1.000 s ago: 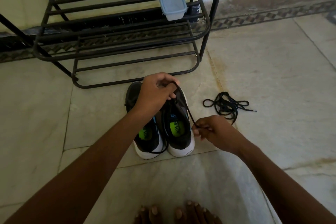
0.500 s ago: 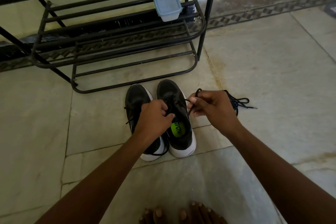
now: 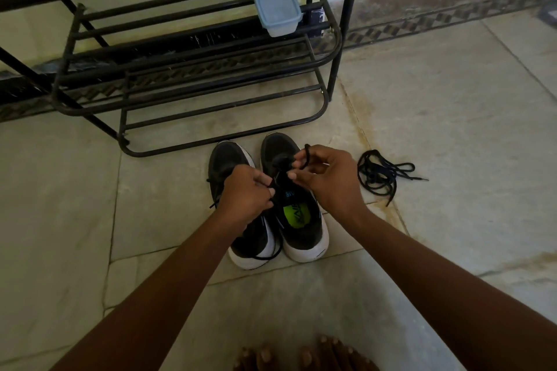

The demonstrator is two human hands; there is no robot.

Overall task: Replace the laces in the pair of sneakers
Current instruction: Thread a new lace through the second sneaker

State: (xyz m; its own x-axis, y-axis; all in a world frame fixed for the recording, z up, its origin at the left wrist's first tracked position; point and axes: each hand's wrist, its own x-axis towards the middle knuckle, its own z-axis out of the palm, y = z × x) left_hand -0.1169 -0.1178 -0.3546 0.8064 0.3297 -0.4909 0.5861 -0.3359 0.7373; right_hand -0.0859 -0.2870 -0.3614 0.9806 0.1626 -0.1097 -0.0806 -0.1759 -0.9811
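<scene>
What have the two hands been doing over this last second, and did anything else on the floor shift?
The left hand came back from the right sneaker's toe to its tongue, still pinching the lace. The right hand rose from beside the heel to over the eyelets, keeping its pinch on the lace. Both sneakers, the loose laces and the lidded box stayed put.

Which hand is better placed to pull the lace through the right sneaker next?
Probably the right hand: it pinches a loop of the lace above the right sneaker, with bare floor beside it. The left hand grips the lace low at the eyelets.
</scene>
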